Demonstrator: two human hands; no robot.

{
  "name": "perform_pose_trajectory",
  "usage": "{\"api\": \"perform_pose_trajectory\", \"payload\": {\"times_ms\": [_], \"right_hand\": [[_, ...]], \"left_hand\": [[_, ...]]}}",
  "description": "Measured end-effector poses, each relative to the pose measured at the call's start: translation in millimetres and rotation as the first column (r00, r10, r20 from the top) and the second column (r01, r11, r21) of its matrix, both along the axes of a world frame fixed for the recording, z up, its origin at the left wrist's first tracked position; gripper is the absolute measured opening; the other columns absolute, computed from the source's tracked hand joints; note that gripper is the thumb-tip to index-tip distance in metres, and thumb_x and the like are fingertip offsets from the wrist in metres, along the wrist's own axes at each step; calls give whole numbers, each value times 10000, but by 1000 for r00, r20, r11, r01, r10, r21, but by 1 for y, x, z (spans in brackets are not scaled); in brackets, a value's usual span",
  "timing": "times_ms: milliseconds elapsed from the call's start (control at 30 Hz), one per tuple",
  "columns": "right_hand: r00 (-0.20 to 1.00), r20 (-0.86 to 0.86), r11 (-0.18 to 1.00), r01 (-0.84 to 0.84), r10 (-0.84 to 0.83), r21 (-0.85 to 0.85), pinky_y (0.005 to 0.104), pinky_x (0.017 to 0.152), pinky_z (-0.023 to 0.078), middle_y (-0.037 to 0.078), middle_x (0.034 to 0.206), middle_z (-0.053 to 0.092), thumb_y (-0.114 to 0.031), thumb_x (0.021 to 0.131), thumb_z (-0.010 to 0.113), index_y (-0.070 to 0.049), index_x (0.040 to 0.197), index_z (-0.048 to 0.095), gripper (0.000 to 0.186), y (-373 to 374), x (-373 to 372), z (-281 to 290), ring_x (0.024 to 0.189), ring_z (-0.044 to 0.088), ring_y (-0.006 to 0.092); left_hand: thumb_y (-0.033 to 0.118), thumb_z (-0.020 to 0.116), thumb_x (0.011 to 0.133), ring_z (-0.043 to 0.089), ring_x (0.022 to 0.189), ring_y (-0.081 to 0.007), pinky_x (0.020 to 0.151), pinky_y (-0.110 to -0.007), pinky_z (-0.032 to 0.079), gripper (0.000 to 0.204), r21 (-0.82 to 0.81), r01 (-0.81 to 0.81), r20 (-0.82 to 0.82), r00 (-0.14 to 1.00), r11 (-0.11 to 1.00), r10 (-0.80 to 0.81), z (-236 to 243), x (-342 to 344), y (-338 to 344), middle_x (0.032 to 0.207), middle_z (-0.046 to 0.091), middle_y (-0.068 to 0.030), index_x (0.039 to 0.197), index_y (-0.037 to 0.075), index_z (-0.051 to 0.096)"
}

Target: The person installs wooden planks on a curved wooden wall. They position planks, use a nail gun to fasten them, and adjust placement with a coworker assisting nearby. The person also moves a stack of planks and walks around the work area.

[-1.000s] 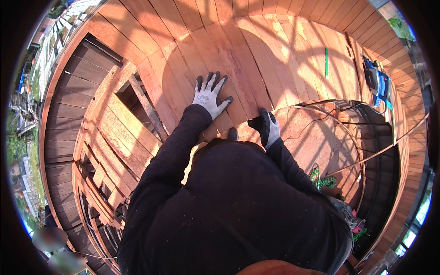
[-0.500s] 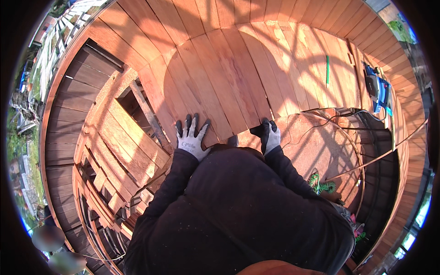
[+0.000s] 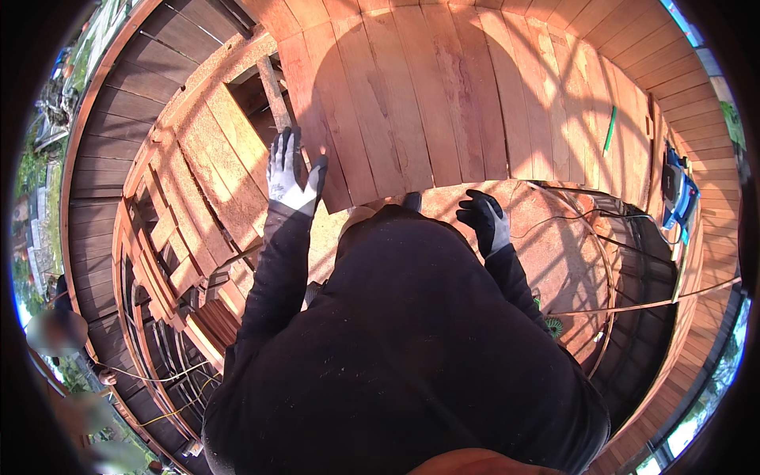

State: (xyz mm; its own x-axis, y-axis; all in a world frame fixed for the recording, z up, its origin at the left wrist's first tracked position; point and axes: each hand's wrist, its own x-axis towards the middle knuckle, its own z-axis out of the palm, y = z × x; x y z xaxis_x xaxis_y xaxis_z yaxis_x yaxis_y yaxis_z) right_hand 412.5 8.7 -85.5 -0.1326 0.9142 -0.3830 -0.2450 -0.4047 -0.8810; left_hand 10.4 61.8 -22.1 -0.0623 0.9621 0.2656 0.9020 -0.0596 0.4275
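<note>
Shining bright and warm from low sun, painting the boards point(image 3: 443, 103) orange. Throwing a big dark body shadow up the boards, with thin crossing shadows at right. Glaring a little on the left glove point(image 3: 289, 176). Bending straight edges near the round black rim. Blurring at lower left, staying sharp in the middle. Keeping the dark top point(image 3: 412, 356) nearly black.

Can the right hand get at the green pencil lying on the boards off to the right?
Probably not from here: the right hand rests near the body, and the green pencil lies well beyond it across bare boards. Nothing blocks the way.
</note>
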Motion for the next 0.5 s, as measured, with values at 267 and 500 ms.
{"api": "perform_pose_trajectory", "payload": {"times_ms": [267,500], "right_hand": [[897,-193,910,360,-398,-205,362,824,554,184,976,666,-311,1000,473,48,1175,577,412,8,14,-15,872,679,275],[799,-72,797,581,-597,-166,369,740,580,170,854,683,-291,970,554,15,1003,596,311,47,12,11,734,682,265]], "left_hand": [[211,727,797,399,1344,-369,1102,-474,323,714,15,133,-60,989,991,-131,-1,24,-7,1426,463,-178,1425,61,422],[430,626,861,185,1466,-338,1181,-530,60,764,-225,290,-225,913,930,-340,-9,86,15,1560,286,-147,1497,126,333]]}}
